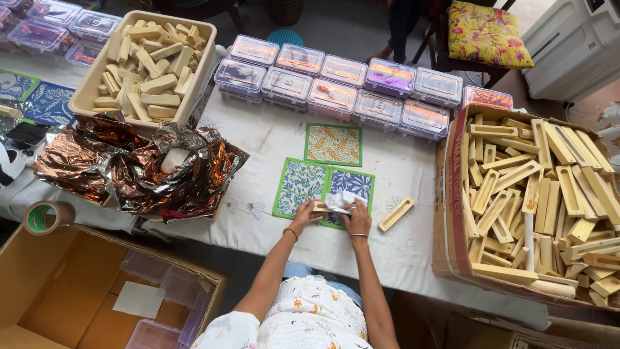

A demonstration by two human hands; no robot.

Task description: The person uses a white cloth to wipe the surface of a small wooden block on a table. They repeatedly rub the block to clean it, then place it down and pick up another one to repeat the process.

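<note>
While your two hands meet at the near edge of the white-covered table, they share one small job. Your left hand is closed on the end of a pale wooden bar, and your right hand pinches a crumpled piece of silver foil that lies over that bar's other end. Bar and foil rest on two printed cards, a green-and-blue floral card and a blue leaf card, with an orange leaf card just beyond them.

Just beside your right hand lies a slotted wooden holder, apart from your fingers. To your right, a cardboard box is heaped with more such holders. Across the table, clear plastic cases stand in two rows (lids on). At far left a beige tub holds many pale bars, and in front of it lies a loose heap of copper and silver foil sheets. A roll of tape sits at the table's left corner, above an open carton on the floor.
</note>
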